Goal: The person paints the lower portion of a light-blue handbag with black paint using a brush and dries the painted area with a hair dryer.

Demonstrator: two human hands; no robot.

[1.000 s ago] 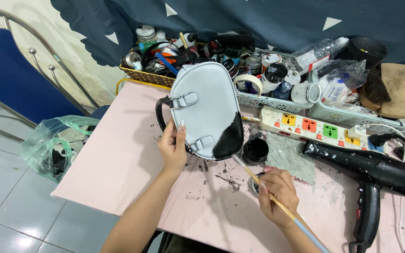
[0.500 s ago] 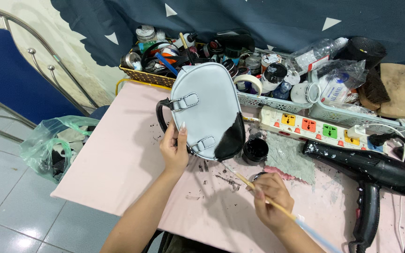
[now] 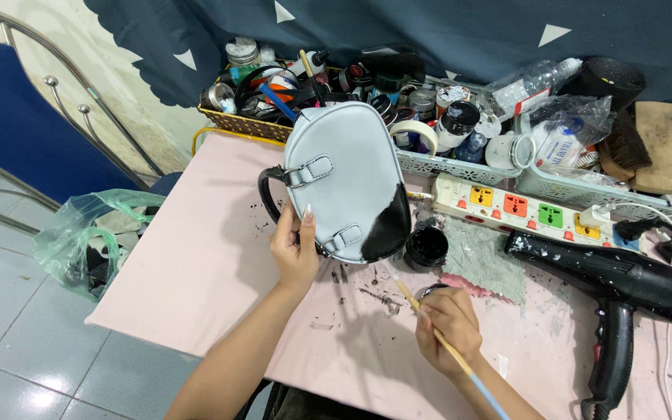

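A light grey handbag [image 3: 344,175] with a black handle stands tilted on the pink table [image 3: 196,272]; its lower right corner is painted black. My left hand [image 3: 295,249] grips the bag at its lower left edge, by a strap. My right hand [image 3: 449,330] holds a thin paintbrush [image 3: 429,330] with a blue end, its tip pointing up-left over the table, a little below the bag. An open pot of black paint [image 3: 427,246] sits just right of the bag's black corner.
A black hair dryer [image 3: 612,284] lies at the right. A white power strip [image 3: 523,206] and trays crowded with jars, bottles and tape [image 3: 421,109] line the back. A green plastic bag [image 3: 91,241] hangs off the left edge. Paint specks dot the table.
My right hand has drawn the brush down and slightly left, away from the paint pot. The bag and my left hand stay about where they were.
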